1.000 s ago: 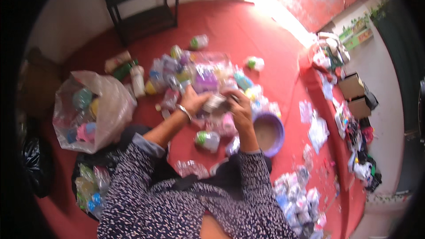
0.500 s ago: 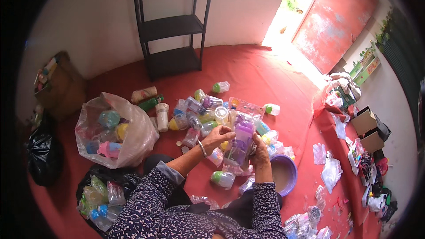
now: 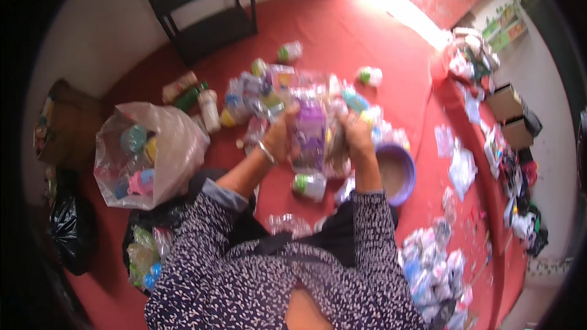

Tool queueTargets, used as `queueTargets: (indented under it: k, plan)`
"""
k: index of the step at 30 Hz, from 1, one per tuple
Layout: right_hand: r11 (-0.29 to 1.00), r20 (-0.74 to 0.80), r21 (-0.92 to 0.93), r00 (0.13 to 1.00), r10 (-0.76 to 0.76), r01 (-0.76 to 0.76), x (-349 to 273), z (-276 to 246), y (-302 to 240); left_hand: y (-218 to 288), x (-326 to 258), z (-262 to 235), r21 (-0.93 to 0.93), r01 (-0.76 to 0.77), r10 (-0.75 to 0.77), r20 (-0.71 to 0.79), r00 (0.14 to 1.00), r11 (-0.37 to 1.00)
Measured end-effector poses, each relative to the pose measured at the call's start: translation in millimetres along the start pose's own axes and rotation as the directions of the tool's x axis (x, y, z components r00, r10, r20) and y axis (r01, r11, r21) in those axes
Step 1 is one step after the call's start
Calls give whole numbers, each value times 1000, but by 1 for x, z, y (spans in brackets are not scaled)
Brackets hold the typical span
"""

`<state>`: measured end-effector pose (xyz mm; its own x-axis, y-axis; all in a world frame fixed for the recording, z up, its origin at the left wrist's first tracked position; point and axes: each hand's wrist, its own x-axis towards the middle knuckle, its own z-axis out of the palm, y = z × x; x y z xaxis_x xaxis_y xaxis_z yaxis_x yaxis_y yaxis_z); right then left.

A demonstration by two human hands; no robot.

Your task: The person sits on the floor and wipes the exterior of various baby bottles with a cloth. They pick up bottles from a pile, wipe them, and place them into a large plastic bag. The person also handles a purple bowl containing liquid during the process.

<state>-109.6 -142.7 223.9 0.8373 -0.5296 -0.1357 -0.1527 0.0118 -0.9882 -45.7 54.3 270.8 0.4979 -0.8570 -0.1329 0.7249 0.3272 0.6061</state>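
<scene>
Between our hands, over the red floor (image 3: 367, 43), sits a purple bottle in clear plastic wrap (image 3: 310, 134). Left hand (image 3: 281, 139) and right hand (image 3: 356, 136) both curl shut on the wrap. We'd judge: pin the bottle firmly, peel wrap sideways, clear of the bottle pile (image 3: 269, 95) and purple bowl (image 3: 408, 165).

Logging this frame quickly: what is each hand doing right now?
Left hand: closed on the clear purple packet.
Right hand: closed on the same packet's other side.
</scene>
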Motion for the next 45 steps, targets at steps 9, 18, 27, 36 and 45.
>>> queueTargets:
  k: [9,18,27,36,45]
  plan:
    - [629,366,-216,659,-656,747,-52,53,-52,-21,28,-35,-118,-89,58,-250,967,989]
    - [851,51,524,999,-10,-19,-36,-11,-47,17,26,-48,-301,-418,306,-355,883,857]
    - [992,528,-1,842,108,-126,-43,31,-9,21,11,-25,-200,-399,385,-106,917,895]
    - [990,372,108,927,42,-89,-41,30,-30,9,12,-42,18,-193,188,-340,922,981]
    - [268,351,-699,645,-679,663,-79,75,-26,-9,13,-41,-127,-341,292,-300,908,931]
